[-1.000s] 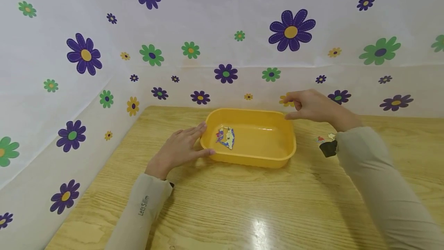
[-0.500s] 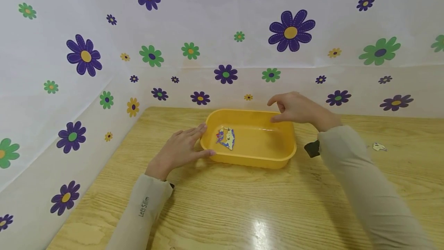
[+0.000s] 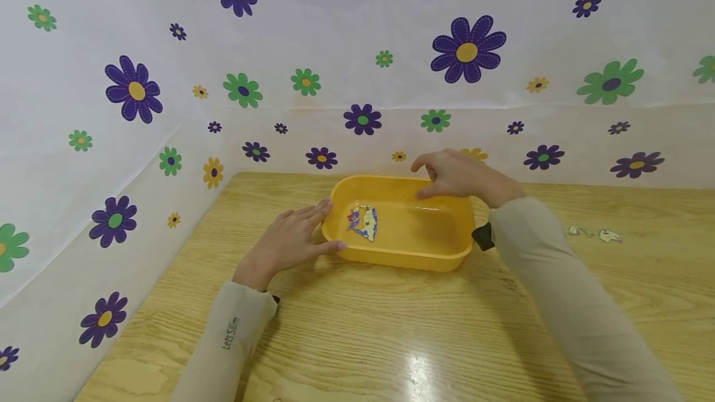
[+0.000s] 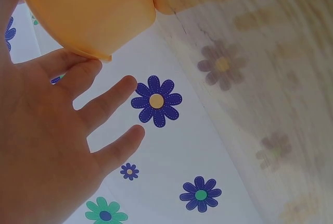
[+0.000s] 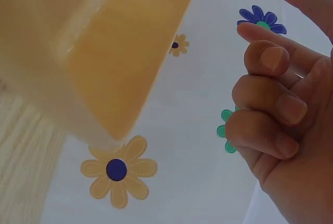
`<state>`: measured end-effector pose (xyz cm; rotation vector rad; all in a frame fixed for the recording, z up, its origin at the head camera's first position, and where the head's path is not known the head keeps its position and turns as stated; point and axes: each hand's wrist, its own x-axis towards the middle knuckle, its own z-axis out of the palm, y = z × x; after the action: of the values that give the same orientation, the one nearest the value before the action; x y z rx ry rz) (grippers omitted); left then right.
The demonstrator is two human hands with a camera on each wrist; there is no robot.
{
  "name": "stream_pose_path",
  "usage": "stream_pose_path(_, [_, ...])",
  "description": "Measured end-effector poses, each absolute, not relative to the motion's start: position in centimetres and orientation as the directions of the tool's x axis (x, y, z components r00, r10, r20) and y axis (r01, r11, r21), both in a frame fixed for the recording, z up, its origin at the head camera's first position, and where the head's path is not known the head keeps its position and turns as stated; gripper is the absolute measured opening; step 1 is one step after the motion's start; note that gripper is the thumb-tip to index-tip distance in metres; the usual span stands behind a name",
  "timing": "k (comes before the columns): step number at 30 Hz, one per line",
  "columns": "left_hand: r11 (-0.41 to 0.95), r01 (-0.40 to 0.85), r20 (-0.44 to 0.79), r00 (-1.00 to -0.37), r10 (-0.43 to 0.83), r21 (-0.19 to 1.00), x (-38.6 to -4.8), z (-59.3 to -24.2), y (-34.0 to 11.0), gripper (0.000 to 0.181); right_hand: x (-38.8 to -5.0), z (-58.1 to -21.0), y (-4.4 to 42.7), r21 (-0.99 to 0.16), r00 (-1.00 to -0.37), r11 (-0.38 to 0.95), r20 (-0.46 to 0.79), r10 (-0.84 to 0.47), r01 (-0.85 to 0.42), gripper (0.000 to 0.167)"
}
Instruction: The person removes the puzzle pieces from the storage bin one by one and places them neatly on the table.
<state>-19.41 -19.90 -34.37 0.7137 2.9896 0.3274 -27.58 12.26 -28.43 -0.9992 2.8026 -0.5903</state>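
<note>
A yellow plastic tub [image 3: 408, 259] stands on the wooden table near the back wall. Flat cut-out pieces lie at its left end: a cream and blue one [image 3: 368, 223] and a smaller pink and blue one [image 3: 353, 218]. With fingers spread, my left hand [image 3: 287, 239] touches the tub's left rim, the thumb at the near corner. My right hand [image 3: 457, 174] hovers over the tub's far rim, right of the middle. Its thumb and index finger are apart with nothing visible between them; the right wrist view shows the other fingers [image 5: 265, 135] curled loosely.
Right of the right sleeve, a few small flat pieces lie on the table, among them a whitish one [image 3: 610, 236] and a smaller one [image 3: 573, 231]. A flowered white sheet [image 3: 335, 30] covers the walls behind and left. A black wrist device [image 3: 483, 237] hangs under the right wrist.
My right hand has moved left from the tub's right corner to above its far rim, thumb and index apart. Small pieces on the right have come into sight. The left hand stays put.
</note>
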Motion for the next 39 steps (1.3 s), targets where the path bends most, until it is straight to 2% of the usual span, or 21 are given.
stream_pose_path(15, [0.874, 0.437, -0.011, -0.893, 0.449, 0.212, -19.4, -34.2, -20.0, 0.089, -28.5, -29.1, 8.8, -0.379, -0.748, 0.697, -0.02, -0.664, -0.608, 0.052])
stream_pose_path(25, [0.87, 0.442, -0.011, -0.89, 0.456, 0.219, -19.5, -34.3, -20.1, 0.089, -29.0, -31.0, 6.3, -0.367, -0.722, 0.722, -0.168, -0.672, -0.587, 0.064])
stream_pose_path(33, [0.867, 0.451, 0.005, -0.888, 0.461, 0.212, -19.4, -34.3, -20.2, 0.088, -28.9, -32.4, 5.0, -0.431, -0.709, 0.761, -0.315, -0.63, -0.485, 0.083])
stream_pose_path(39, [0.864, 0.458, 0.006, -0.884, 0.467, 0.208, -19.4, -34.3, -20.1, 0.088, -28.9, -33.5, 4.8, -0.418, -0.71, 0.794, -0.377, -0.594, -0.442, 0.093])
